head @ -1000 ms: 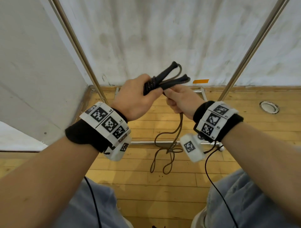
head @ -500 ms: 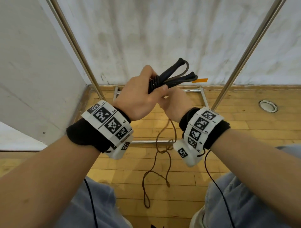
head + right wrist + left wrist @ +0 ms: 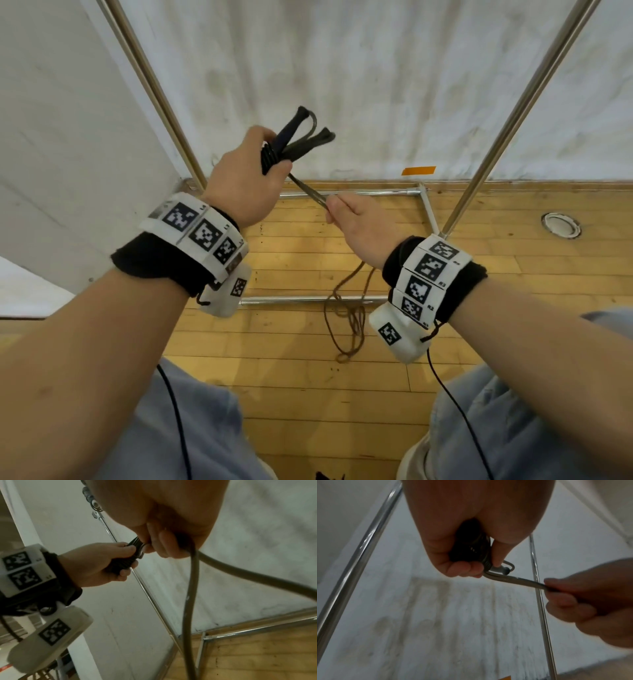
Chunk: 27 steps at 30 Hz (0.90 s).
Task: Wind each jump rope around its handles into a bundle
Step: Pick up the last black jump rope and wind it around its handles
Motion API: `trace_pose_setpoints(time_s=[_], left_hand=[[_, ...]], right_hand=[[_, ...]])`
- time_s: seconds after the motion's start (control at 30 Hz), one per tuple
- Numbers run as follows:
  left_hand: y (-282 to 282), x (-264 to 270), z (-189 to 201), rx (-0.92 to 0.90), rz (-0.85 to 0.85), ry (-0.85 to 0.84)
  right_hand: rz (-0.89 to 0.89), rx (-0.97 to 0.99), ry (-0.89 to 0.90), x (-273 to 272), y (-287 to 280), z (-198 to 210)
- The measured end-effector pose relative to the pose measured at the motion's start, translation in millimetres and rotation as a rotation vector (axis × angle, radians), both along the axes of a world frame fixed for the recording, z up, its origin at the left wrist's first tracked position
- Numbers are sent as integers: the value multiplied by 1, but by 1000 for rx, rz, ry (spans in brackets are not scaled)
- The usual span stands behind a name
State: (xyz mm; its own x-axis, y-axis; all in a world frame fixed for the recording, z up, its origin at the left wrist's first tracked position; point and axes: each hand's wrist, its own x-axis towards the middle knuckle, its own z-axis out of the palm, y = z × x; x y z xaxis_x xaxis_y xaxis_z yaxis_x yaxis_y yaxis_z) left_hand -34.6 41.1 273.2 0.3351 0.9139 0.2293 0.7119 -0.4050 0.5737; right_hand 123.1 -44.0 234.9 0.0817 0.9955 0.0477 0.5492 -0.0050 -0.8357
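Winding the jump rope: a turn drawn taut

Your left hand [image 3: 239, 185] grips both handles [image 3: 291, 144] raised; your right hand [image 3: 356, 226] pinches the doubled cord [image 3: 308, 190]; slack lies on the floor [image 3: 346, 322]. Next, carry another tight turn around the handles

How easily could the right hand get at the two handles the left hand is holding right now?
Probably easily. The handles stick up bare out of the left hand, and the right hand sits close beside with nothing between, though it is gripping the rope and would have to let go.

left hand [image 3: 471, 524] grips handles [image 3: 471, 547]; right hand [image 3: 594, 601] pinches rope [image 3: 513, 578] taut
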Motion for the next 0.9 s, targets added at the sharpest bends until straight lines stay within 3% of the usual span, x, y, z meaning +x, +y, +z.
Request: trace_pose_setpoints(time_s=[0.13, 0.27, 0.37, 0.67, 0.9], left_hand=[[3, -5, -10, 41, -40, 175], [-1, -3, -20, -16, -66, 380], [-9, 8, -29, -59, -120, 472], [-24, 25, -36, 19, -259, 514], [-29, 29, -37, 35, -221, 484]], right_hand=[[-10, -20, -119, 8, 0, 6], [180, -32, -210, 8, -2, 17], [199, 11, -168, 9, -3, 26], [31, 179, -224, 20, 0, 30], [-62, 214, -271, 24, 2, 29]])
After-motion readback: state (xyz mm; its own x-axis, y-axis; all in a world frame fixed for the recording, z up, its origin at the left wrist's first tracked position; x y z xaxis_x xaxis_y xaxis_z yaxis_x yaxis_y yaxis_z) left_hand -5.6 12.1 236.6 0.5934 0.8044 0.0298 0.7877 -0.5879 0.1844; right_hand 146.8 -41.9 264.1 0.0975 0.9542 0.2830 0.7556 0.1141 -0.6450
